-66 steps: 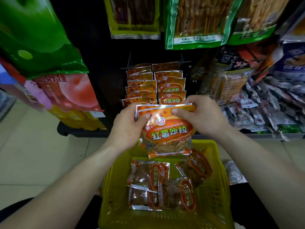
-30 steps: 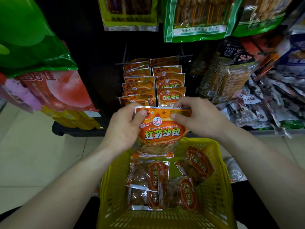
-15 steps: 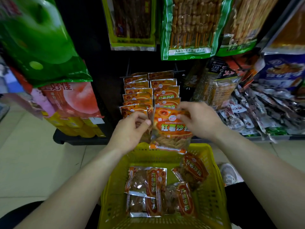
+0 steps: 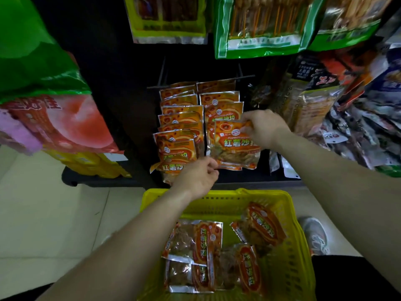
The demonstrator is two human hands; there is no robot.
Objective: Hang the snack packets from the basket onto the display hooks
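Note:
An orange snack packet point(image 4: 232, 146) hangs at the front of the right hook row. My right hand point(image 4: 263, 129) pinches its top right corner. My left hand point(image 4: 196, 178) is lower, fingers curled at the packet's bottom left corner. Behind it, two rows of identical packets hang on the display hooks, a left row point(image 4: 181, 118) and a right row point(image 4: 219, 98). Whether the held packet's hole sits on the hook is hidden. Below my arms stands the yellow basket point(image 4: 219, 195), with several more packets point(image 4: 196, 246) lying flat inside.
Large green bags point(image 4: 260, 25) hang above the hooks, and a green and pink bag point(image 4: 50, 118) hangs at the left. Mixed packets point(image 4: 358, 127) crowd the right shelf. A black shelf base point(image 4: 97, 181) meets the tiled floor. A shoe point(image 4: 315, 235) shows beside the basket.
The packet has moved up and away from above the basket to the front of the right hook row. My left hand has slid from its top left corner to its bottom left corner.

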